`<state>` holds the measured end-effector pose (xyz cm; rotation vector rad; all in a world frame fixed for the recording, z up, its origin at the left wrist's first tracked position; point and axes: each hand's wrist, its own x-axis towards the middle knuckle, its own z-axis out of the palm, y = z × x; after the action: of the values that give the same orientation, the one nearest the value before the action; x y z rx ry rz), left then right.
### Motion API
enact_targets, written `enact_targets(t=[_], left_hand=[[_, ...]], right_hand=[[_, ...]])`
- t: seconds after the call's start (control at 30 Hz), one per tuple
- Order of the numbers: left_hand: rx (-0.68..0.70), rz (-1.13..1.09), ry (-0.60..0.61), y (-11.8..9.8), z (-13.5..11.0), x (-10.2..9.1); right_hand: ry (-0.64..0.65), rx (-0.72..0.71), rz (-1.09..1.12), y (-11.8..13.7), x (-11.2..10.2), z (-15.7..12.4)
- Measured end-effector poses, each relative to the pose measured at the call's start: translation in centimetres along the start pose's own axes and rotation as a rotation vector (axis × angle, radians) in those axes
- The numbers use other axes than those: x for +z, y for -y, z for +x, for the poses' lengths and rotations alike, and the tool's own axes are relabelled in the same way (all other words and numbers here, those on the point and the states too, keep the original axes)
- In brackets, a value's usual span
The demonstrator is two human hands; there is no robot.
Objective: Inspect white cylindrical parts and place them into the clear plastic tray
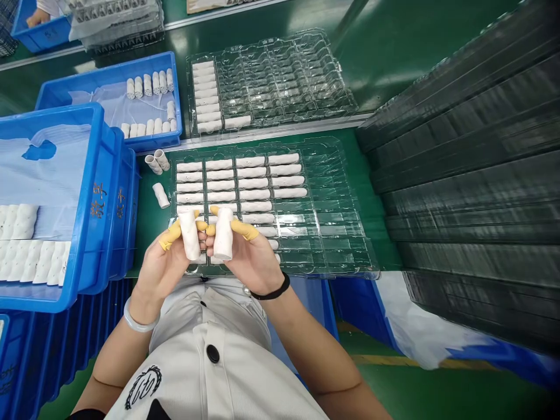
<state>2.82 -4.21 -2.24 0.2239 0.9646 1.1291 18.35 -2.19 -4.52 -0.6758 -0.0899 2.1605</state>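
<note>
My left hand grips a white cylindrical piece upright, yellow finger cots on the fingertips. My right hand holds a second white cylinder upright beside it, the two nearly touching. Both hands hover over the near edge of a clear plastic tray, whose left and middle slots hold rows of the same white pieces lying flat. The tray's right columns have nothing in them.
A blue bin at left holds several white pieces; another blue bin sits behind it. Three loose white pieces lie by the tray. A second clear tray lies beyond. Dark stacked trays fill the right. Another person's hand shows top left.
</note>
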Motion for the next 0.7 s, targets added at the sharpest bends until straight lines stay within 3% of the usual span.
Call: enact_targets(t=[0.27,0.47,0.7], left_hand=[[0.053,0.139,0.072,0.5,0.3,-0.4],[0.055,0.068,-0.035,0.3,0.3,-0.2],[0.002,0.029,-0.065,0.2,0.3,0.2]], right_hand=[[0.16,-0.038,-0.115,-0.4,0.2,0.2],[0.035,0.001,-0.056,0.5,0.9,-0.3],[0.138,0.01,-0.094,0.4,0.3,-0.1]])
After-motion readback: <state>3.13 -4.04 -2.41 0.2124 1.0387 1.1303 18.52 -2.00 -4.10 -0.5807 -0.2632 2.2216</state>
